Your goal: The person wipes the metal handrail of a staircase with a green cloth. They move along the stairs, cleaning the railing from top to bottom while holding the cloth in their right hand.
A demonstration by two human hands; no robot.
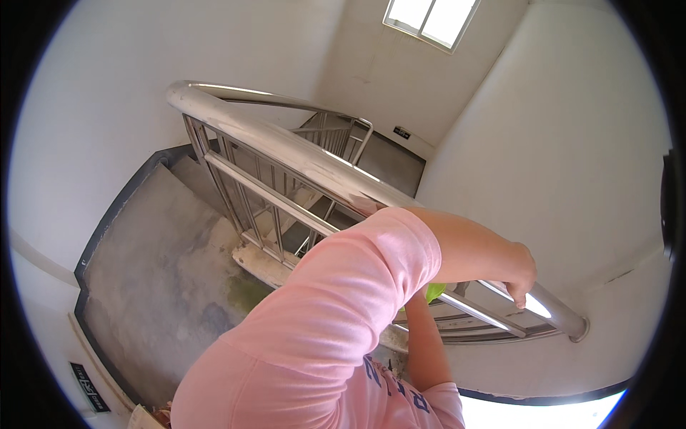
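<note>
Right now the right hand (520,277) curls over the steel handrail (300,154), which runs up-left; left hand (hidden behind sleeve) near a green thing (434,292), grip unclear.

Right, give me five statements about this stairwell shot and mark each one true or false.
1. The handrail is shiny metal. True.
2. The person's sleeve is blue. False: it is pink.
3. The left hand is on top of the handrail. True.
4. The window is boarded over. False: daylight comes through it.
5. The green object lies on the landing floor. False: it is up at the railing bars, at the end of the right forearm, mostly hidden behind the sleeve.
</note>
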